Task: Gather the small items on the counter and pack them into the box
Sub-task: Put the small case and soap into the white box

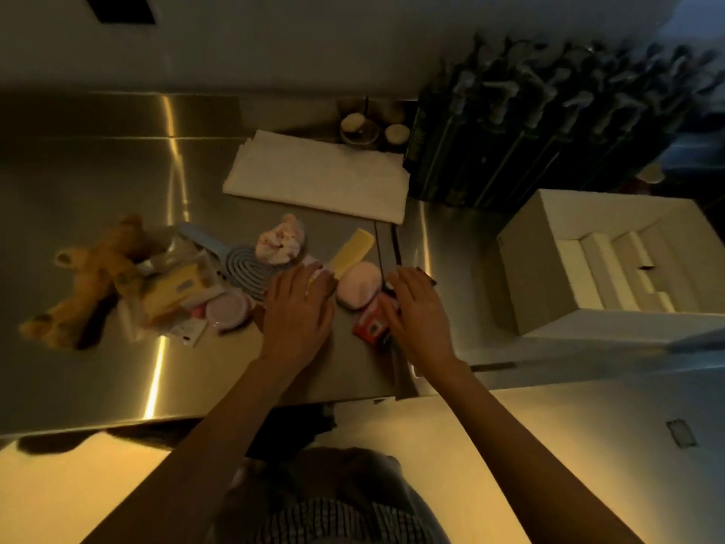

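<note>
Hands: left hand (300,304) lies flat, fingers straight, on the yellow comb (350,252) handle; right hand (418,308) spread over the red packet (368,325), apparently corralling, grasp unclear.
Items: clustered centre-left on the steel counter (78,159).
Box: white box (596,261), right of frame, open to receive them.

The left hand (300,304) covers the near end of the yellow comb (350,252), and the right hand (418,312) hides part of the red packet (368,327). The dark bottles (549,123) at the back are blurred. The picture's right edge cuts off the box (549,253).
</note>
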Tool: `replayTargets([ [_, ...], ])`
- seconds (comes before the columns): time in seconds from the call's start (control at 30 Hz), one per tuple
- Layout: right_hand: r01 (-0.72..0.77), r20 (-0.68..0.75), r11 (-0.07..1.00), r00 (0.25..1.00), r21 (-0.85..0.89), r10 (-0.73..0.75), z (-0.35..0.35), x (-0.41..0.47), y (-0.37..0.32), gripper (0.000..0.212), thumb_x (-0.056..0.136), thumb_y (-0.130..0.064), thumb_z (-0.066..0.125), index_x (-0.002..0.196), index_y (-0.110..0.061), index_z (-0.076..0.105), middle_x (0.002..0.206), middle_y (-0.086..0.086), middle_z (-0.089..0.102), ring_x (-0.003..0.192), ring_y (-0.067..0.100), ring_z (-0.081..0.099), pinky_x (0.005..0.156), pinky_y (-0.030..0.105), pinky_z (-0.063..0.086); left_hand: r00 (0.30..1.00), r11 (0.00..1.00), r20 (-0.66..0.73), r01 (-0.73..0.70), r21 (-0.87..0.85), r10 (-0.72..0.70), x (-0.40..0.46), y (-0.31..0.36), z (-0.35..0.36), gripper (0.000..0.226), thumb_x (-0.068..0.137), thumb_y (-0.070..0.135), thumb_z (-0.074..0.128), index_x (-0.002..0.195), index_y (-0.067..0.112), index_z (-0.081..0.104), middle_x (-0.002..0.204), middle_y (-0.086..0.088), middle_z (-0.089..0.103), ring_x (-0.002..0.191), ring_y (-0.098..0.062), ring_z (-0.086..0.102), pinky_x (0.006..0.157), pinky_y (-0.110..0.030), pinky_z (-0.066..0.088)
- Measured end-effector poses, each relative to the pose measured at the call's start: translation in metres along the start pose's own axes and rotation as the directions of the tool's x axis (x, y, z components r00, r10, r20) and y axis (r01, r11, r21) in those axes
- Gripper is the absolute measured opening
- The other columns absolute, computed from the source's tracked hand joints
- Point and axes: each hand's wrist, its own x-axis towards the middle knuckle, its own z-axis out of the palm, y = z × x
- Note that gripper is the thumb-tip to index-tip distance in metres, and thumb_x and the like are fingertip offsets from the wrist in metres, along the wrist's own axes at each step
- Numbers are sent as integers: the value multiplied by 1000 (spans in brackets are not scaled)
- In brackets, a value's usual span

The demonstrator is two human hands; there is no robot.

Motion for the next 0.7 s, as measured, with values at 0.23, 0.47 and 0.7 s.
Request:
replayTargets([
  [0.23,26,31,992,999,121,-30,-26,-26,52,48,96,-39,46,140,-21,40,148,2,39,138,16,30,112,32,24,997,999,56,51,5,-51,-8,62,12,42,94,30,38,121,5,58,126,-18,57,118,-36,50,100,-49,36],
  [0.47,-48,93,993,995,109,38,-18,-40,74,51,95,-42,48,140,-17,42,146,5,41,136,19,34,111,40,33,993,999,111,33,-28,-29,-18,82,35,42,92,30,40,123,7,57,125,-17,56,118,-36,50,104,-50,36],
  [0.7,-156,161,979,978,130,134,5,-46,72,58,93,-43,53,142,-16,38,149,6,37,138,21,31,112,39,31,985,999,170,42,-27,-36,-27,85,56,50,88,35,41,130,9,48,127,-16,55,117,-32,49,101,-46,38],
])
